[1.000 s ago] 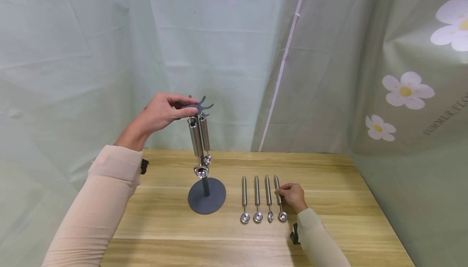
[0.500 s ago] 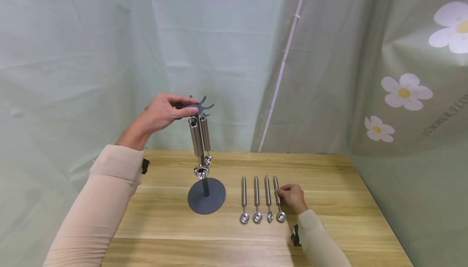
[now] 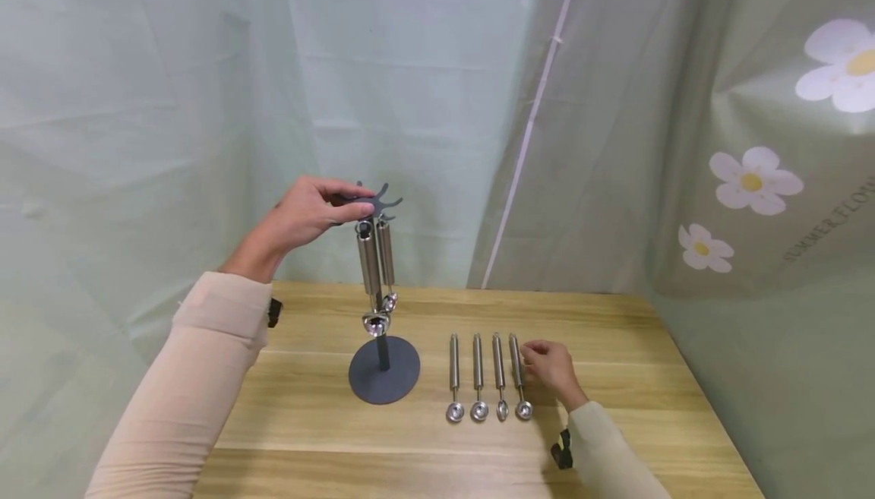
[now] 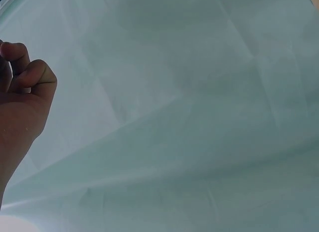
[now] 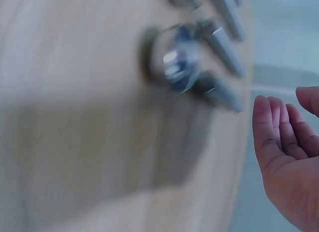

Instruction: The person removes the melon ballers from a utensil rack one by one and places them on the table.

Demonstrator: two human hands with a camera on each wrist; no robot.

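Observation:
A dark grey stand (image 3: 384,379) rises from a round base on the wooden table (image 3: 328,423). Two steel scoops (image 3: 374,263) hang from its hooked top (image 3: 377,199). My left hand (image 3: 316,212) pinches that hooked top; the left wrist view shows only its curled fingers (image 4: 25,72) against cloth. Several steel scoops (image 3: 478,374) lie in a row to the right of the stand, bowls toward me. Just right of the rightmost scoop (image 3: 518,371) rests my right hand (image 3: 552,366). In the right wrist view that hand (image 5: 289,152) is relaxed and holds nothing, beside a blurred scoop bowl (image 5: 174,57).
Pale green cloth (image 3: 410,89) hangs close behind the table, with a flower-printed sheet (image 3: 752,172) on the right. The table's right edge (image 3: 711,400) runs near my right arm. Bare wood lies in front of the stand and the row.
My right hand has drawn back a little to the right, off the rightmost scoop's handle. The left hand keeps its hold on the stand's top. The view shifted slightly.

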